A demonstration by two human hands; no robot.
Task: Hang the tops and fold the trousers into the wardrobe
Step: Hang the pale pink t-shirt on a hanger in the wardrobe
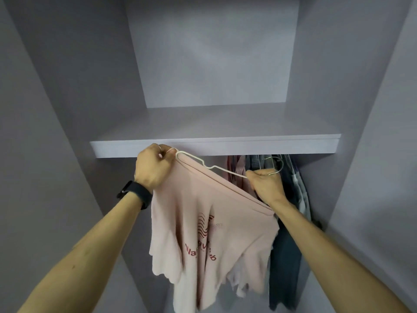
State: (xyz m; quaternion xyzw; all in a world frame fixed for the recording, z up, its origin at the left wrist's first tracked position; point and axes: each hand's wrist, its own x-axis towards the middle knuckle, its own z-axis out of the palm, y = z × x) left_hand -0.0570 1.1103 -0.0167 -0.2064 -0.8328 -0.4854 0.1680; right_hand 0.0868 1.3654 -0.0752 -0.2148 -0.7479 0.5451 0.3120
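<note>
The top (203,222) drapes from the hanger (216,168), whose long axis slopes from left hand (153,166) down to right hand (266,184), both grips closed round it. The hook (278,164) juts past the right hand, towards the hung clothes (291,199) under the shelf (216,146); the rail is hidden

Home, bedroom storage. Built-in wardrobe (67,91) fills the frame: grey laminate panels left and right, fixed shelf (248,146) across the middle, open compartment above. Under the shelf, centre right, garments (291,222) hang bunched together. Pink printed T-shirt (203,222) on a wire hanger (216,167) in front.
</note>
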